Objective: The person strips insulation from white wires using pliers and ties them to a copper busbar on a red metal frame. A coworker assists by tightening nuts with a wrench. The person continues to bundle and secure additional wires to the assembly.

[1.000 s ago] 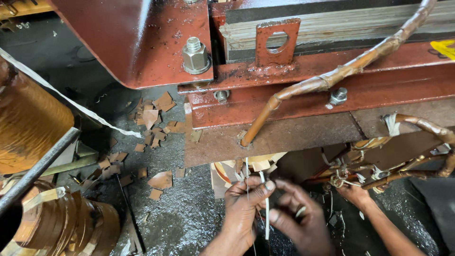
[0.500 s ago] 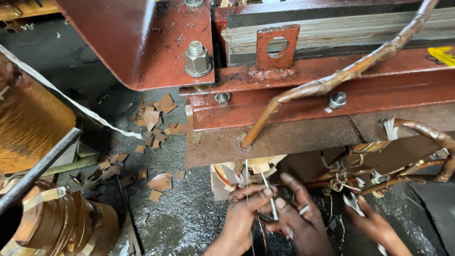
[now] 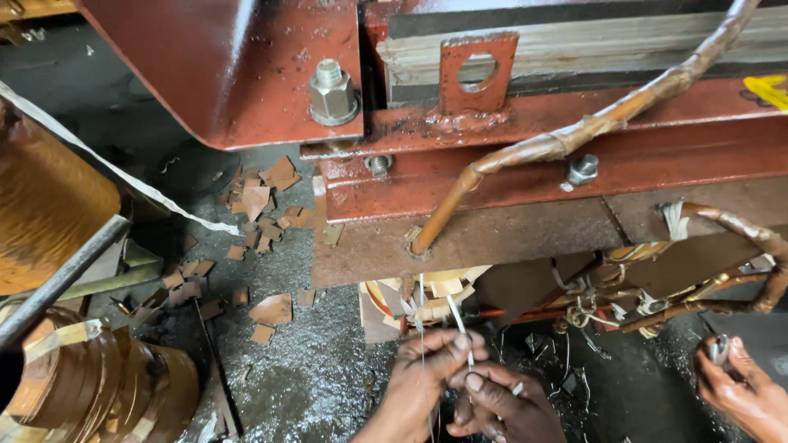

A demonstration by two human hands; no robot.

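A thin white strip (image 3: 457,321) is pinched between the fingertips of the left hand (image 3: 427,369), which is closed on it, while the right hand (image 3: 501,406), just beside and touching it, is closed about the lower end of the same strip and a fine wire (image 3: 422,328) rising beside it. Read from left to right, a copper-wound coil (image 3: 49,213), a grey bar (image 3: 57,279) and banded copper rolls (image 3: 98,377) are seen at the left edge; scattered brown paper chips (image 3: 263,205) lie on the dark floor (image 3: 312,369); a red steel frame (image 3: 246,74) with a hex bolt (image 3: 332,94) spans the top; a wrapped copper lead (image 3: 574,139) slopes across it. The strip stands just below the frame, before a pale winding end (image 3: 427,295). At the far right, another person's hand (image 3: 743,390) is closed around a small metal piece. Compared with the earlier frame, that hand is withdrawn toward the right edge, and the two working hands are drawn closer together.
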